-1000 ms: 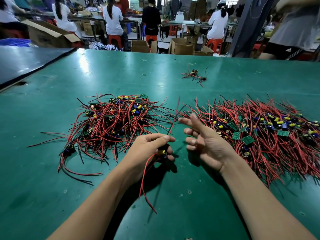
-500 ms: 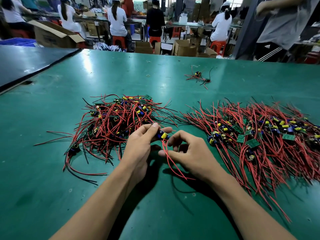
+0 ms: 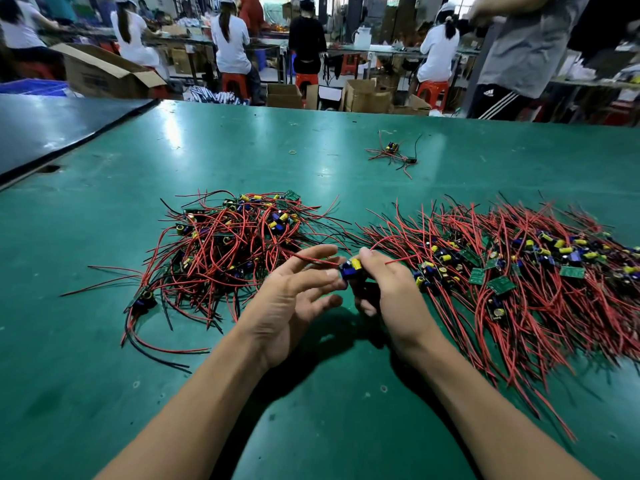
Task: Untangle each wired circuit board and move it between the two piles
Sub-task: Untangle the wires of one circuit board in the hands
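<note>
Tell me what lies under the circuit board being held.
Shadowed green table; the circuit board seems lifted off it. The right hand, curled round it, hides its underside.

The circuit board (image 3: 350, 267) has passed from the left hand (image 3: 294, 299) to the right hand (image 3: 391, 292), which was spread open a second ago and now curls round it. The left hand has let go and opened its fingers, and the red wire (image 3: 311, 259) that hung down toward the person now runs sideways across those fingers
</note>
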Demonstrator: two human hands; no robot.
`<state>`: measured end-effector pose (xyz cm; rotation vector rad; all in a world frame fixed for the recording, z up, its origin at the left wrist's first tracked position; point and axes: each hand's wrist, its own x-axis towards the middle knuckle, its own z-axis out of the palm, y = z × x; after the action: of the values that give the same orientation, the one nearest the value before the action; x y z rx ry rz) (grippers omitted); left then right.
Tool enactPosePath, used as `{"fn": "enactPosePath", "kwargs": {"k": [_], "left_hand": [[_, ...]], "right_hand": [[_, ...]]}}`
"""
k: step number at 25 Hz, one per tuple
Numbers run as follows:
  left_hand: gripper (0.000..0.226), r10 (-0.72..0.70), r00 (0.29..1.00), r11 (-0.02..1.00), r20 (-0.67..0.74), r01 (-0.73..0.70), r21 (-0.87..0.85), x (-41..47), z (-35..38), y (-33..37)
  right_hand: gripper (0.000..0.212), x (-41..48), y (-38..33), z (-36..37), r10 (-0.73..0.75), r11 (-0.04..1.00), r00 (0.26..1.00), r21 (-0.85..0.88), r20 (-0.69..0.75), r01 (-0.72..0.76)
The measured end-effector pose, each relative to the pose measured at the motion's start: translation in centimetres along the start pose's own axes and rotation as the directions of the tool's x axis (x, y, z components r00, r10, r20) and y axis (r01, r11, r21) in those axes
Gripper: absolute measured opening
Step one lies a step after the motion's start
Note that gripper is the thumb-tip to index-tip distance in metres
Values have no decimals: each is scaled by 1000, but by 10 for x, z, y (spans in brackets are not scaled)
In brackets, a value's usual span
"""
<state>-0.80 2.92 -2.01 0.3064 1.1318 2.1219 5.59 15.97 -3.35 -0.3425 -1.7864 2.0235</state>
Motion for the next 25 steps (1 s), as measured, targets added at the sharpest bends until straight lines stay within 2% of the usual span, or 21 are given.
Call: {"fn": "enactPosePath", "kwargs": {"k": [2, 3, 5, 7, 9, 12, 14, 17, 20, 22, 25], "left_hand": [[34, -45, 999, 997, 12, 45, -60, 1, 0, 2], [31, -62, 998, 996, -3, 61, -71, 1, 0, 3], [21, -110, 994, 993, -29, 108, -36, 0, 3, 3], [35, -169, 986, 985, -7, 169, 32, -1, 4, 0], [42, -199, 979, 979, 45, 196, 62, -3, 4, 1], [30, -192, 974, 980, 124, 183, 81, -4, 3, 1], [21, -172, 977, 984, 128, 163, 76, -3, 2, -4], [25, -137, 987, 989, 85, 131, 70, -1, 2, -8], [40, -54, 997, 979, 57, 41, 198, -1, 1, -12], [36, -18, 998, 951, 54, 0, 309, -1, 0, -15], [27, -9, 999, 905, 49, -13, 425, 0, 0, -18]], "right_hand": [[35, 2, -4, -4, 83, 989, 996, 118, 22, -85], [34, 3, -5, -6, 117, 981, 992, 148, 51, -123], [33, 3, -4, -11, 141, 979, 979, 127, 149, -160], [32, 1, -6, -14, 157, 981, 957, 75, 244, -180], [36, 0, -7, -16, 175, 980, 947, 40, 270, -193], [30, -2, -8, -16, 171, 980, 956, 57, 238, -190], [25, -2, -7, -15, 186, 973, 964, 98, 189, -207], [25, 2, -5, -18, 206, 969, 971, 116, 119, -220], [26, 4, -4, -20, 228, 968, 973, 97, 44, -231], [17, 4, -4, -20, 215, 972, 977, 91, 8, -215], [4, 4, -3, -20, 122, 989, 992, 89, -17, -120]]}}
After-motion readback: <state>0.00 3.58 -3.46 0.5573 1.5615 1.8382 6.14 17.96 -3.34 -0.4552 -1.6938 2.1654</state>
